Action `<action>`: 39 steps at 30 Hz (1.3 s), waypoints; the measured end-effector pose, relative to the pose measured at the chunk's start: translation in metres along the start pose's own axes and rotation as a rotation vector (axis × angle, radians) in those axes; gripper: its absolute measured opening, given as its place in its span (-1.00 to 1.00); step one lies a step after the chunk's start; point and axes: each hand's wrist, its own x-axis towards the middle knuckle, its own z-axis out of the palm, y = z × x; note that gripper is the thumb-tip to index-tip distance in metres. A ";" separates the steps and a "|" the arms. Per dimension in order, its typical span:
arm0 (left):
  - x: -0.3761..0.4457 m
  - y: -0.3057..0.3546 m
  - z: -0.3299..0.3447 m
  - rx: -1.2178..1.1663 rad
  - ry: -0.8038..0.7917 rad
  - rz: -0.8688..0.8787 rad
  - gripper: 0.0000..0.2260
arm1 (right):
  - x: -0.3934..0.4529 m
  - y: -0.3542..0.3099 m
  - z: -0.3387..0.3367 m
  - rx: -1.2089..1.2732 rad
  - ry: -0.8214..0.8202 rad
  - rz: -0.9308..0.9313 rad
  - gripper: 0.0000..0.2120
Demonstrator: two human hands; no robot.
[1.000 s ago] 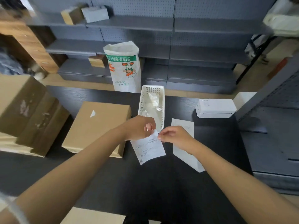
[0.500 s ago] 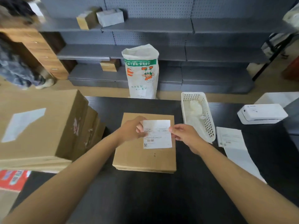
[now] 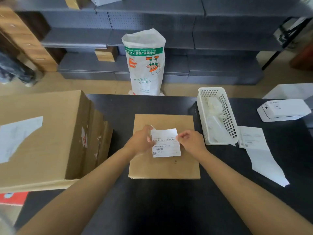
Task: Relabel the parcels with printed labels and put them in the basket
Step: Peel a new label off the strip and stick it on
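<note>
A flat brown cardboard parcel (image 3: 169, 165) lies on the black table (image 3: 152, 209) in front of me. Over its top I hold a white printed label (image 3: 166, 145) with a barcode and QR code. My left hand (image 3: 140, 141) pinches the label's left edge and my right hand (image 3: 191, 141) pinches its right edge. Whether the label touches the parcel I cannot tell. A white perforated basket (image 3: 227, 119) with crumpled white paper inside stands just right of the parcel.
Large cardboard boxes (image 3: 42, 138) are stacked at the left. A white label printer (image 3: 284, 110) sits at the far right, with a strip of labels and backing paper (image 3: 260, 153) in front of it. A white printed sack (image 3: 145, 63) stands beyond the table, before grey shelves.
My view swung left, bringing the parcel to the centre. Both hands carried the label from near the basket to above the parcel and lowered it toward the parcel's top.
</note>
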 end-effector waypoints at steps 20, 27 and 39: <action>0.002 -0.002 0.018 0.233 0.192 0.072 -0.56 | -0.006 0.005 0.019 -0.249 0.129 -0.136 -0.94; -0.006 -0.005 0.044 0.604 0.103 0.374 -0.50 | -0.014 0.012 0.027 -0.575 0.164 -0.512 -0.52; -0.004 -0.027 0.044 0.759 0.056 0.274 -0.36 | -0.001 0.045 0.029 -0.841 -0.087 -0.540 -0.29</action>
